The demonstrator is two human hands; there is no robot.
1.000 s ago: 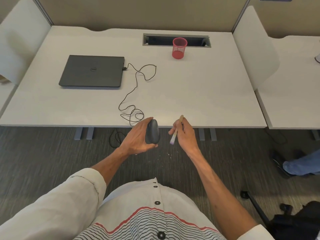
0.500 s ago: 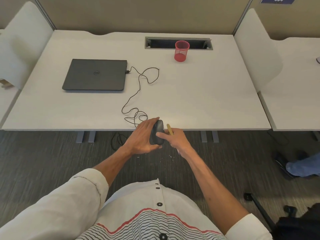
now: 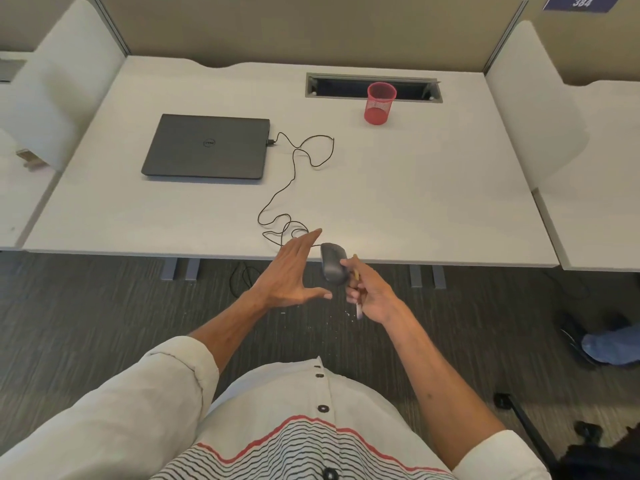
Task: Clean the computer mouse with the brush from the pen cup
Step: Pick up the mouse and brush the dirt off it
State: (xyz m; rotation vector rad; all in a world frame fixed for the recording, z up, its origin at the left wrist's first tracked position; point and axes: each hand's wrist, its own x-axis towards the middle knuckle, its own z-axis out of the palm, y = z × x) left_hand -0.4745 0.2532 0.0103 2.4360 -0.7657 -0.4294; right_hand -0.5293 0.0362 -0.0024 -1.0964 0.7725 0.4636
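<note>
Our right hand (image 3: 372,296) pinches the dark grey plastic mouse (image 3: 333,263) and thin brush (image 3: 358,309); left hand (image 3: 292,271) spread. The mouse looks light, smooth, likely slippery; we'd grip its sides.

Closed laptop (image 3: 207,145) on desk (image 3: 415,188).

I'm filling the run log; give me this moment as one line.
left hand: open, off mouse | right hand: holds mouse and brush | pen cup: upright on desk
</note>
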